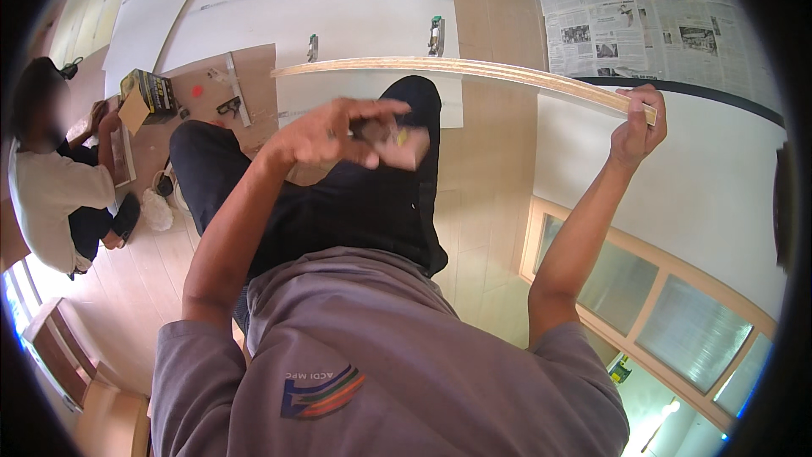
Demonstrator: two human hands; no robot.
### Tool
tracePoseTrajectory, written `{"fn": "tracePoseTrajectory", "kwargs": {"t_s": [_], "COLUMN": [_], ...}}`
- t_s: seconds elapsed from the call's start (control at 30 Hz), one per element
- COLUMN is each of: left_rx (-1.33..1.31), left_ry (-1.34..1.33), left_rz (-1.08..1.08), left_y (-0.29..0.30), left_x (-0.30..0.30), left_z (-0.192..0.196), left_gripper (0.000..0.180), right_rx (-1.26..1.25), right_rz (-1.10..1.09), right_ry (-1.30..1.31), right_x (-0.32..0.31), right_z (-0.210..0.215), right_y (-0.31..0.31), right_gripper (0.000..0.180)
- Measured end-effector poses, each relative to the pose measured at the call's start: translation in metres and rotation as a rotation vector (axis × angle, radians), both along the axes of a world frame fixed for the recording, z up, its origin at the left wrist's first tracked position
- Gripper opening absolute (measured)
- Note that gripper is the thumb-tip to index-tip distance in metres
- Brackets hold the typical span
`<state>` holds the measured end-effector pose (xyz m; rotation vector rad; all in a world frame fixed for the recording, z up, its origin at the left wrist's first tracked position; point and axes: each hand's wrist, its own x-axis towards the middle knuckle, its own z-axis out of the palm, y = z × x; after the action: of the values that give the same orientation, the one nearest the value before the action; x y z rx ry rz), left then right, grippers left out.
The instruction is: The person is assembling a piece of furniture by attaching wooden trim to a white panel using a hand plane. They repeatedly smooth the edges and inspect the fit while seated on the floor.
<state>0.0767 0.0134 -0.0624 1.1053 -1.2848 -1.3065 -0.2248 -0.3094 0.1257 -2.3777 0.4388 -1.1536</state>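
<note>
- My right hand [639, 129] was raised at the right of the view, fingers wrapped around the near end of a long, thin wooden strip [457, 68], thumb on one side and the fingers curled over the top edge.
- The strip ran from that grip leftward across the view in a shallow bow, its far end free in the air above the floor, in front of the large white panel [338, 0].
- My left hand [334, 131] was up in the middle of the view, just below the strip and apart from it; its fingers were partly stretched, pinched toward a small thing [391, 137] with a yellowish patch. Motion blur kept me from telling what that thing was, or how firmly I held it.
- Below the hands I saw my own dark trousers [338, 203] and grey shirt [406, 372].
- Two small clamps [436, 34] sat on the white panel just beyond the strip.
- Further left, on the wooden floor [144, 279], lay a yellow and black box [148, 93], a metal square [237, 85] and a small dark hand tool [228, 106].
- A second person [51, 186] in a pale shirt sat on the floor at the left edge, well apart from my hands.
- Sheets of newspaper [651, 21] covered a stretch at the upper right, and a wood-framed panel with frosted panes [660, 305] lay at the lower right.
</note>
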Motion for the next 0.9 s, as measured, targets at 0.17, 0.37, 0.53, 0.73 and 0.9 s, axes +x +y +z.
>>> {"fn": "tracePoseTrajectory", "kwargs": {"t_s": [0.17, 0.37, 0.53, 0.73, 0.9], "left_rx": [0.012, -0.091, -0.105, -0.108, -0.415], "left_ry": [-0.084, -0.091, -0.122, -0.155, -0.328], "left_rz": [0.552, 0.659, 0.661, 0.711, 0.703], "left_y": [-0.035, -0.065, -0.069, -0.068, -0.092], "left_x": [0.004, 0.003, 0.002, -0.001, -0.015], "left_z": [-0.039, -0.044, -0.040, -0.031, 0.021], "left_gripper": [0.060, 0.052, 0.053, 0.056, 0.061], "right_rx": [0.051, 0.034, 0.049, 0.042, 0.023], "right_rz": [-0.015, -0.046, -0.041, -0.037, -0.018], "right_ry": [-0.015, 0.006, 0.045, 0.059, 0.011], "right_x": [0.004, 0.019, 0.024, 0.040, 0.060], "right_z": [0.001, 0.004, 0.009, 0.012, 0.012], "right_y": [-0.003, 0.007, 0.008, 0.019, 0.026], "right_gripper": [0.019, 0.021, 0.019, 0.015, 0.023]}}
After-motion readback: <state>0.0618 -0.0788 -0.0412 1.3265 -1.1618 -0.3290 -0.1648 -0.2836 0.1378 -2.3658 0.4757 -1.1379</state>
